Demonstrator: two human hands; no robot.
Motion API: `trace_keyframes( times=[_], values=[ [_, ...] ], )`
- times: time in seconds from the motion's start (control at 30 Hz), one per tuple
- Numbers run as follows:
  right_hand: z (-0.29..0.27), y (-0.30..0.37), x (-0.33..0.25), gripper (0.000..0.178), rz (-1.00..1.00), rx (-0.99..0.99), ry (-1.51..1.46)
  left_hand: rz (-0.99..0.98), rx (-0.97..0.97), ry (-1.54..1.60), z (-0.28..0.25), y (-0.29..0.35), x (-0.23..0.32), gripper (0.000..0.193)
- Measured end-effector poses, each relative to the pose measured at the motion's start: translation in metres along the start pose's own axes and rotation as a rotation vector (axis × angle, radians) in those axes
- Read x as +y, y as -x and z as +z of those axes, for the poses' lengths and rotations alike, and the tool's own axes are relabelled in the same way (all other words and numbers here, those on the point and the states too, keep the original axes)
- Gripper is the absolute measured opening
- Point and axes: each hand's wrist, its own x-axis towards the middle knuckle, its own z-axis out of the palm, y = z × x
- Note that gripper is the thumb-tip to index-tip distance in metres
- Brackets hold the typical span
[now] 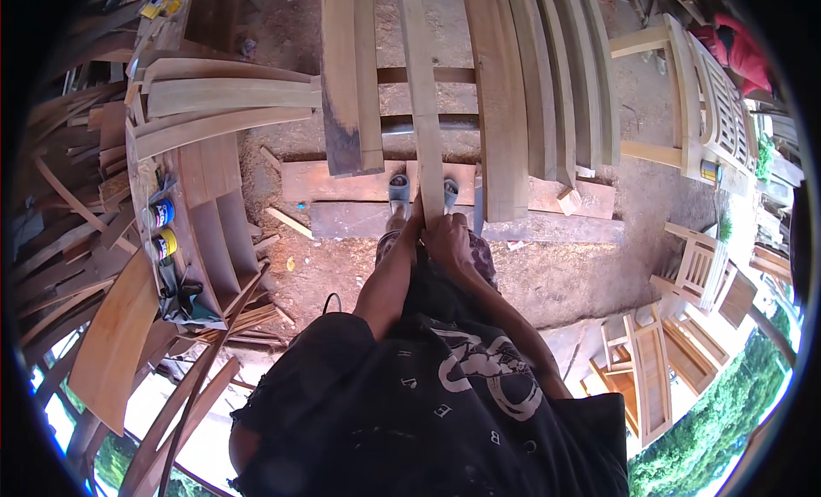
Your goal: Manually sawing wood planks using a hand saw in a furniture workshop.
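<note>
A long, narrow wooden board (422, 95) runs away from my body, its near end at my waist. My left hand (416, 218) grips the board's left edge close to that end. Just to the right, my right hand (448, 239) is closed around the near end, its fingers partly bent out of sight. The board's far end passes out of the top of the view. On its left lie wide boards (345, 86), one with a dark stained end. To its right rests another wide plank (500, 112).
Several more long planks (560, 86) lie further right. Crosspieces (428, 75) show beneath the boards. Reddish planks (342, 182) lie on the dusty ground by my sandalled feet. Paint cans (162, 213) stand on a shelf unit at left. Wooden furniture frames (650, 369) and a person in red (741, 56) are at right.
</note>
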Motion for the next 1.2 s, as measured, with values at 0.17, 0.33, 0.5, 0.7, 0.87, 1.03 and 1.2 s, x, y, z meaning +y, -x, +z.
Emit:
trace_keyframes(
  times=[0.17, 0.33, 0.5, 0.7, 0.87, 1.03, 1.2],
  values=[
    [0.003, 0.005, -0.005, 0.047, 0.043, 0.027, 0.044, -0.024, -0.012, -0.024, -0.016, 0.007, 0.003, 0.067],
    [0.014, 0.000, -0.005, 0.044, -0.001, -0.017, 0.151, -0.037, -0.030, -0.053, -0.023, 0.010, 0.009, 0.065],
    [0.010, 0.003, -0.010, 0.047, 0.081, 0.032, 0.063, -0.053, -0.054, -0.070, -0.019, 0.012, 0.007, 0.064],
    [0.020, 0.007, -0.029, 0.045, 0.075, 0.000, 0.053, -0.065, -0.081, -0.103, -0.039, 0.014, 0.010, 0.063],
    [0.012, 0.004, -0.054, 0.047, 0.046, -0.044, 0.051, -0.038, -0.097, -0.151, -0.055, 0.010, 0.025, 0.062],
    [0.030, 0.019, -0.036, 0.046, -0.091, 0.127, -0.039, -0.102, -0.086, -0.179, -0.070, 0.031, 0.018, 0.061],
    [0.045, 0.016, -0.045, 0.049, -0.056, 0.077, -0.065, -0.095, -0.115, -0.165, -0.068, 0.032, 0.016, 0.060]
  ],
)
